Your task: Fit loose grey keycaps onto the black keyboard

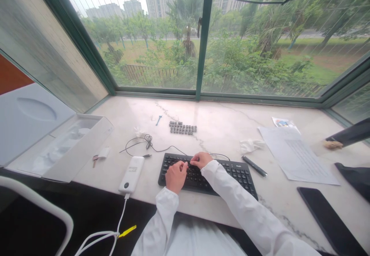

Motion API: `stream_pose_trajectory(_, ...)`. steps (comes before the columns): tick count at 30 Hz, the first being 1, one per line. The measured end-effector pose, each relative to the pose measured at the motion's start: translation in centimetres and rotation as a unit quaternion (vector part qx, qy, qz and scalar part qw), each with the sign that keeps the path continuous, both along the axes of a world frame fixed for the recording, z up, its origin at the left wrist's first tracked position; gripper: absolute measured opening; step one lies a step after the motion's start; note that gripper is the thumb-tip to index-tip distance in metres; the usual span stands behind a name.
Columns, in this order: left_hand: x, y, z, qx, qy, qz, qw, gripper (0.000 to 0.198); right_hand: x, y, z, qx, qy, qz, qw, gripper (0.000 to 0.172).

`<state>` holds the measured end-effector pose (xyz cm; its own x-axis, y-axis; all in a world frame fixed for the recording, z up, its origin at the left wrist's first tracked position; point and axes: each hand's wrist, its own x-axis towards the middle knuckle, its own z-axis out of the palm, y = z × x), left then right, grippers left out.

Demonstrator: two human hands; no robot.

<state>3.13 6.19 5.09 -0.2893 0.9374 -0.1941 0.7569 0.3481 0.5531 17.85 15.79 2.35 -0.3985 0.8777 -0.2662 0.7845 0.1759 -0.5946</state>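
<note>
A black keyboard (237,176) lies near the front edge of the marble sill. My left hand (176,176) is over its left part, with fingers curled together. Just to the right and slightly farther back, my right hand (200,159) is closed in a pinch over the keyboard's upper rows. Whatever either hand grips is too small or hidden to make out. Beyond the keyboard, small dark keycaps (182,128) stand in several rows. A small blue tool (158,120) lies to the left of them.
A white power bank (132,173) with a cable and a black cable coil (148,141) lie left. An open white box (72,148) stands far left. To the right are a pen (254,166), crumpled tissue (251,146), paper sheets (297,156) and a black phone (332,219).
</note>
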Motion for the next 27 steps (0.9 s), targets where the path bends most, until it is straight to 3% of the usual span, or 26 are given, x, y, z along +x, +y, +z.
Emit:
stream_pose_trajectory(9,0.6,0.8,0.6,-0.028,0.017,0.005,0.999,0.032,0.2,-0.3,-0.2,0.034,0.014,-0.03,0.999,0.007)
stream_pose_trajectory(15,0.0,0.1,1.1,-0.004,-0.023,-0.065,0.998,0.024,0.5,-0.9,-0.1,0.052,0.045,-0.036,0.997,0.008)
stream_pose_trajectory(21,-1.3,-1.3,1.3,-0.004,-0.006,-0.137,0.991,0.025,2.0,-4.0,0.6,0.097,0.112,-0.043,0.988,0.011)
stream_pose_trajectory(27,-1.3,-1.4,1.7,-0.017,-0.006,-0.155,0.988,0.013,2.8,-7.2,0.8,0.1,0.143,-0.044,0.984,0.012)
